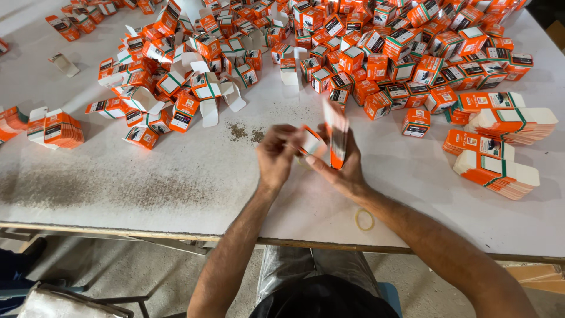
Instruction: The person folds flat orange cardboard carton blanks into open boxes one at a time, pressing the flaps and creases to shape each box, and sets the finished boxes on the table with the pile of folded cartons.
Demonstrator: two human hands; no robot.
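Left hand fingers pinched on small orange carton, right hand fingers around flat cartons

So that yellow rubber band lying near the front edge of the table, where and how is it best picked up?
Probably pinch the rubber band from above, across one strand of its loop. It lies flat on the white table, so there is no raised side to catch; the open ring lets a fingertip go inside. It sits beside the right forearm, apart from the cartons.

Small orange-and-white carton beside upright flat cartons, held above table.
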